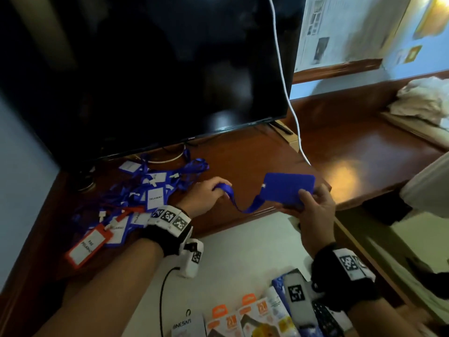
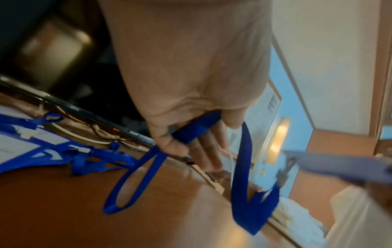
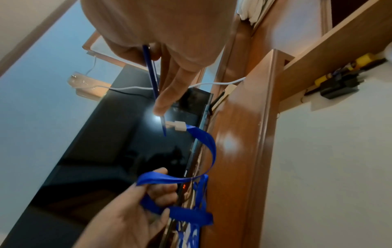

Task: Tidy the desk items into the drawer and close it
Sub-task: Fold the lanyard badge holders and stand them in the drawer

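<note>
A blue badge holder (image 1: 288, 188) hangs over the front edge of the wooden desk (image 1: 243, 166). My right hand (image 1: 313, 205) pinches its lower corner between thumb and fingers (image 3: 169, 87). Its blue lanyard (image 1: 243, 203) sags from the white clip across to my left hand (image 1: 206, 193), whose fingers (image 2: 203, 142) are curled round the strap (image 2: 195, 129). The lanyard (image 3: 203, 147) loops on below that hand. A pile of blue lanyards and badges (image 1: 145, 188) lies on the desk behind my left wrist, with a red-framed badge (image 1: 87, 244) at its near end.
A dark TV screen (image 1: 170, 69) stands at the back of the desk, with a white cable (image 1: 286, 93) hanging past its right edge. Below me an open drawer (image 1: 243, 251) holds packaged items (image 1: 255, 314) and a remote (image 1: 323, 317). Crumpled white cloth (image 1: 422, 98) lies far right.
</note>
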### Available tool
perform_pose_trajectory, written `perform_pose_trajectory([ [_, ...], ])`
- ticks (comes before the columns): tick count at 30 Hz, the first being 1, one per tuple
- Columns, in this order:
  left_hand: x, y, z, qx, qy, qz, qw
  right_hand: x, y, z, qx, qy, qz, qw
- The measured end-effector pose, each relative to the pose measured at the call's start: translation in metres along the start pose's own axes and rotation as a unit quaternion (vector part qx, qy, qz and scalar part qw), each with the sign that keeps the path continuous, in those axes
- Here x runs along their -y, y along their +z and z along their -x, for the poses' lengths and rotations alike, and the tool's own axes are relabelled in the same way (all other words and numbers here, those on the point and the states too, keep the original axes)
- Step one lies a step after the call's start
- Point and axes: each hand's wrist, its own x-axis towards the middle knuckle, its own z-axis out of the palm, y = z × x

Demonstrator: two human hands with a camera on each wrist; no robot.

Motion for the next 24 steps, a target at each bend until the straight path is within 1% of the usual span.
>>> perform_pose_trajectory([
  [2,-0.004,0.016,0.013,0.006,0.007,-0.149,0.989,-0.01,-0.01,0.003,0.025,0.012,0.0,1.0],
  [3,-0.003,0.026,0.02,0.007,0.003,-0.182,0.983,-0.015,-0.014,0.004,0.038,0.014,0.007,0.999],
  [4,-0.002,0.036,0.028,-0.001,-0.005,-0.174,0.985,-0.019,-0.017,0.004,0.05,0.013,0.017,0.999],
  [5,-0.002,0.044,0.035,-0.022,-0.012,-0.142,0.99,-0.022,-0.018,0.004,0.064,0.009,0.025,0.998],
  [7,0.0,0.059,0.045,-0.078,-0.029,-0.073,0.994,-0.03,-0.018,0.002,0.102,0.001,0.05,0.994],
  [9,-0.007,0.072,0.055,-0.08,-0.093,-0.001,0.992,-0.039,-0.018,0.004,0.145,-0.021,0.086,0.985],
  [10,-0.011,0.078,0.06,-0.069,-0.126,0.07,0.987,-0.044,-0.017,0.007,0.166,-0.045,0.112,0.979],
  [11,-0.016,0.083,0.064,-0.046,-0.162,0.146,0.975,-0.048,-0.017,0.01,0.184,-0.079,0.149,0.968],
  [12,-0.021,0.085,0.069,-0.015,-0.195,0.201,0.96,-0.052,-0.018,0.011,0.2,-0.124,0.191,0.953],
  [14,-0.027,0.088,0.073,0.037,-0.24,0.274,0.931,-0.055,-0.016,0.014,0.234,-0.227,0.256,0.91],
  [15,-0.028,0.089,0.073,0.046,-0.261,0.316,0.911,-0.054,-0.016,0.014,0.259,-0.257,0.268,0.892],
  [16,-0.029,0.091,0.072,0.041,-0.278,0.359,0.89,-0.054,-0.015,0.014,0.285,-0.272,0.27,0.878],
  [18,-0.029,0.095,0.066,0.006,-0.298,0.433,0.851,-0.056,-0.016,0.012,0.32,-0.294,0.267,0.86],
  [20,-0.027,0.098,0.061,-0.049,-0.316,0.479,0.817,-0.058,-0.017,0.008,0.348,-0.315,0.262,0.843],
  [22,-0.025,0.101,0.059,-0.098,-0.324,0.507,0.793,-0.056,-0.021,0.004,0.377,-0.318,0.243,0.835],
  [23,-0.025,0.103,0.059,-0.115,-0.32,0.522,0.782,-0.055,-0.024,0.001,0.392,-0.308,0.227,0.836],
  [24,-0.026,0.104,0.059,-0.127,-0.312,0.526,0.781,-0.053,-0.028,-0.002,0.404,-0.286,0.205,0.844],
])
